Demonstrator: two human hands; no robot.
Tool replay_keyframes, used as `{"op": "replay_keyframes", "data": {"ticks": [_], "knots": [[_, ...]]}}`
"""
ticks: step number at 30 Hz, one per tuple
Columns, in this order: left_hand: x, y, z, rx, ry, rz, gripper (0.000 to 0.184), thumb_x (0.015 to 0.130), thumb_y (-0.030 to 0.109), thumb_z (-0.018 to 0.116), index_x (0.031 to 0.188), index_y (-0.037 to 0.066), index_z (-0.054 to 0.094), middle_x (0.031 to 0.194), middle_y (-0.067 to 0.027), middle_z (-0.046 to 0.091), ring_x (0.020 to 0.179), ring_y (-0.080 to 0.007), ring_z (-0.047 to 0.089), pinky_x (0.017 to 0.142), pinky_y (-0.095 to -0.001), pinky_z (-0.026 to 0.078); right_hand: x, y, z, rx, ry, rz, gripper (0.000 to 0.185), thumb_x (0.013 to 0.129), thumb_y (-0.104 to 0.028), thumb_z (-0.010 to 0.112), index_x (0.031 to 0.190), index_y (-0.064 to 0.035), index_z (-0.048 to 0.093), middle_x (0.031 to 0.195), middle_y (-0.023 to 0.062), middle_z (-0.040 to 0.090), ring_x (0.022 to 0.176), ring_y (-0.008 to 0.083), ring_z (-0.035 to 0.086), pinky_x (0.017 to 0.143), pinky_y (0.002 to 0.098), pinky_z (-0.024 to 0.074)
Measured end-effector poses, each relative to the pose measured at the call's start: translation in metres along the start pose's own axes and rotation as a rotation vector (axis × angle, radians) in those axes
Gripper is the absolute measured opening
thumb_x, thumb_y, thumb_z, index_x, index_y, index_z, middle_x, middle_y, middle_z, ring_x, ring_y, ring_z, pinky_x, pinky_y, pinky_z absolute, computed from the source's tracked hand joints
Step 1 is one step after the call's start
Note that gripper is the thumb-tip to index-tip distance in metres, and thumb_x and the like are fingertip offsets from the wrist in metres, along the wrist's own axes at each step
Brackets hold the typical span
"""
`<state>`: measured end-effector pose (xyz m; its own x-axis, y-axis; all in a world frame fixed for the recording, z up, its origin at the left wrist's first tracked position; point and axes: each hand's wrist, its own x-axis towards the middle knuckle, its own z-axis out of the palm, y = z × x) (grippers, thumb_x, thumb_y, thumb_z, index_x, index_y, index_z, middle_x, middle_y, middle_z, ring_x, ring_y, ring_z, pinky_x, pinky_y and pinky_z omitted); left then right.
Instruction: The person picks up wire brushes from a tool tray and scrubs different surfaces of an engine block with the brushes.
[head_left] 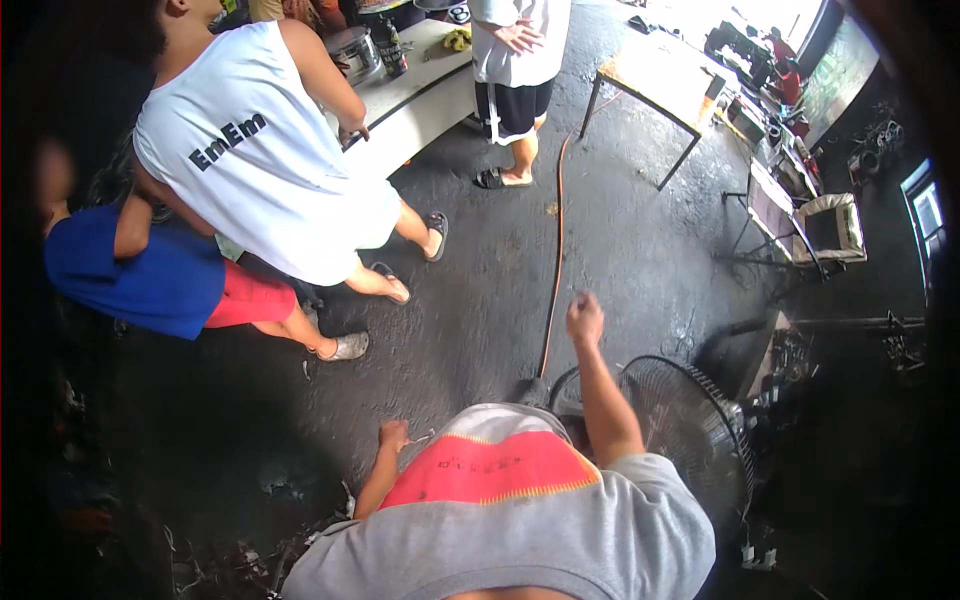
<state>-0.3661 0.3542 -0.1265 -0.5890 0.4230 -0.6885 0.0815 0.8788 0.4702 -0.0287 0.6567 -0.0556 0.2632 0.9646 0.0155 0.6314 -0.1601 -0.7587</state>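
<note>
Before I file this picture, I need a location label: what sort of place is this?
Probably a workshop: a dark, rough floor, a hose lying across it, and a large fan.

one floor fan (690, 415), one orange hose (560, 225), one black bottle (391, 52), two hands (585, 318) (394, 434) of the wearer

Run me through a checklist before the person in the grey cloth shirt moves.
1. Bare left hand empty: cannot tell; thin pale strand beside it.
2. Bare right hand empty: cannot tell; palm hidden.
3. Dark grey floor unobstructed: not ok; long orange hose or cable might trip someone.
4. Right forearm clear of round black wire fan: cannot tell; they overlap here.
5. Person in white sleeveless shirt apart from both hands: ok.
</note>
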Motion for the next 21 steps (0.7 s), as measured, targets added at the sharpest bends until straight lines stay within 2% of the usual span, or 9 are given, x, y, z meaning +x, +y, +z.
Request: {"op": "replay_keyframes", "data": {"ticks": [3,6,7,9,11,12,14,19,21], "knots": [[0.021,-0.026,0.015,-0.048,-0.037,-0.026,0.03,0.075,0.023,0.055,0.083,-0.006,0.058,0.08,-0.0147,0.06,0.058,-0.0234,0.06,0.051,-0.0331,0.049,-0.04,0.032,0.018,0.019,-0.115,0.154,0.03,0.071,-0.019,0.052,0.096,-0.0044,0.06,0.08,0.018,0.062,0.079,0.0314,0.06,0.073,0.0368,0.0455],[0.015,-0.024,0.024,-0.147,0.007,-0.13,0.032,0.076,0.023,0.054,0.087,-0.007,0.057,0.085,-0.0165,0.06,0.064,-0.0247,0.062,0.051,-0.0334,0.051,-0.081,0.1,0.062,0.088,-0.231,0.35,0.028,0.07,-0.017,0.055,0.091,0.0006,0.06,0.073,0.0138,0.063,0.068,0.0219,0.061,0.066,0.0324,0.0474],[0.023,-0.029,0.023,0.381,-0.12,0.14,0.032,0.076,0.023,0.055,0.089,-0.006,0.058,0.088,-0.0165,0.06,0.066,-0.0256,0.062,0.054,-0.0342,0.051,-0.091,0.13,0.08,0.168,-0.371,0.405,0.025,0.071,-0.015,0.055,0.09,0.0004,0.06,0.071,0.0113,0.062,0.064,0.0186,0.059,0.061,0.0304,0.0473],[0.023,-0.018,0.032,0.909,-0.241,0.423,0.032,0.076,0.023,0.055,0.092,-0.005,0.058,0.09,-0.0166,0.061,0.068,-0.0265,0.062,0.056,-0.035,0.051,-0.085,0.142,0.085,0.252,-0.504,0.458,0.023,0.072,-0.014,0.056,0.089,0.0002,0.061,0.07,0.0088,0.061,0.06,0.0154,0.058,0.056,0.0284,0.0472],[0.005,0.008,0.046,0.054,-0.131,-0.133,0.033,0.076,0.028,0.054,0.095,0.001,0.061,0.095,-0.0144,0.061,0.07,-0.0276,0.062,0.064,-0.0367,0.049,-0.068,0.122,0.065,0.156,-0.582,0.39,0.018,0.073,-0.01,0.056,0.087,0.0007,0.06,0.068,0.0066,0.06,0.055,0.013,0.056,0.05,0.0252,0.0454],[0.005,0.02,0.048,0.048,-0.137,-0.121,0.033,0.076,0.028,0.054,0.095,0.001,0.061,0.095,-0.0144,0.061,0.07,-0.0276,0.062,0.064,-0.0367,0.049,-0.058,0.12,0.062,0.154,-0.569,0.382,0.018,0.073,-0.01,0.056,0.087,0.0007,0.06,0.068,0.0066,0.06,0.055,0.013,0.056,0.05,0.0252,0.0454],[0.008,0.044,0.056,0.534,-0.205,0.023,0.038,0.075,0.035,0.052,0.094,0.004,0.062,0.093,-0.0141,0.062,0.073,-0.0279,0.062,0.072,-0.0382,0.046,-0.037,0.115,0.056,0.256,-0.527,0.443,0.019,0.073,-0.01,0.056,0.088,0.0013,0.059,0.068,0.0066,0.059,0.055,0.0137,0.055,0.047,0.0262,0.0442],[0.039,0.086,0.075,0.428,-0.096,0.243,0.04,0.074,0.033,0.056,0.094,-0.001,0.06,0.082,-0.017,0.063,0.069,-0.0249,0.062,0.067,-0.0355,0.047,-0.012,0.11,0.038,0.451,-0.45,0.456,0.021,0.073,-0.013,0.059,0.09,-0.0001,0.058,0.068,0.0063,0.058,0.054,0.0137,0.054,0.044,0.0256,0.041],[0.05,0.125,0.073,0.304,-0.15,0.196,0.042,0.074,0.032,0.058,0.097,-0.003,0.058,0.083,-0.017,0.062,0.068,-0.023,0.062,0.065,-0.0339,0.047,-0.026,0.104,0.026,0.5,-0.435,0.612,0.021,0.074,-0.011,0.057,0.091,0.001,0.057,0.069,0.0069,0.058,0.055,0.0142,0.054,0.045,0.0251,0.0416]]}}
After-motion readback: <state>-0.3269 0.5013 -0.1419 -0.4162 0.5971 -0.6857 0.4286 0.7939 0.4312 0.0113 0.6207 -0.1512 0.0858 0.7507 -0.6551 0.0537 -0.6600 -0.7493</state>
